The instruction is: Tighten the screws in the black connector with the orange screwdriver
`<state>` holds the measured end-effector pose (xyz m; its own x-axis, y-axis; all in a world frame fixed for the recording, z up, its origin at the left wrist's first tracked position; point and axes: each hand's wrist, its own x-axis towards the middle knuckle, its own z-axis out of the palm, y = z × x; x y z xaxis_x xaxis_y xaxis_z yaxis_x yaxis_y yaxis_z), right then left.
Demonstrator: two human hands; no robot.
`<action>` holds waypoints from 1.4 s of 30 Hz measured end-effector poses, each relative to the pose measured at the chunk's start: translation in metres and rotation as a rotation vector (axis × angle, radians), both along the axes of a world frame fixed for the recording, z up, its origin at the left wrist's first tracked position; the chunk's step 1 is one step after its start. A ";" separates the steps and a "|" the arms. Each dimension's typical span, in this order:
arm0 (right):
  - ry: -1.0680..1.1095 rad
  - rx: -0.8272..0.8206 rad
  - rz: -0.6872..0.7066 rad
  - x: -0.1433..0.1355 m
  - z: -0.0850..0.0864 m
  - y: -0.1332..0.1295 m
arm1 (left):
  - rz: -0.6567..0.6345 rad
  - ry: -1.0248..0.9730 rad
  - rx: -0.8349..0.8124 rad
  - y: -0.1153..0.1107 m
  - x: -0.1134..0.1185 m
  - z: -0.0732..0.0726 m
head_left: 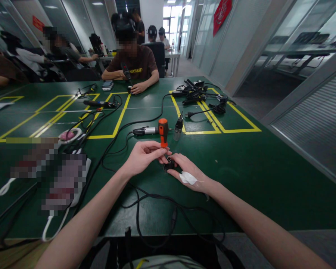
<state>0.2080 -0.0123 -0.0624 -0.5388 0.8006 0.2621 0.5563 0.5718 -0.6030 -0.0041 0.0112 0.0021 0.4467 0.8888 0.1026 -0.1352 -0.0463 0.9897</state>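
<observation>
An upright screwdriver (163, 130) with an orange and dark grey handle stands in front of me. My left hand (144, 157) pinches it just below the handle. Its shaft is partly covered by the fingers, and its lower end points down at a small black part (169, 163) with a round metal piece at its top. Thumb and fingers of my right hand (189, 170) close around that black part from the right, low over the table. A white patch is stuck on the back of that hand. Whether the tip touches the part I cannot tell.
Beyond my hands lie a pen-shaped electric screwdriver (146, 130) and an upright bottle (178, 129) with a dark pointed top. Black cables (138, 209) loop across the green table. Black plugs and cords (194, 91) are piled at the far right. A co-worker (137, 65) sits opposite.
</observation>
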 end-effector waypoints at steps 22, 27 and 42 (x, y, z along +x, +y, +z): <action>0.016 -0.006 -0.003 0.000 -0.001 0.000 | 0.021 -0.033 -0.033 -0.001 0.003 -0.001; -0.008 -0.007 0.005 0.000 -0.001 0.000 | 0.002 -0.051 -0.029 0.000 0.001 -0.001; 0.000 -0.008 0.000 -0.001 0.000 0.000 | 0.004 -0.031 -0.018 0.000 0.000 -0.002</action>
<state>0.2073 -0.0124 -0.0623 -0.5389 0.8026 0.2556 0.5562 0.5670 -0.6076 -0.0046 0.0110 -0.0002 0.4401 0.8923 0.1003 -0.1661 -0.0288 0.9857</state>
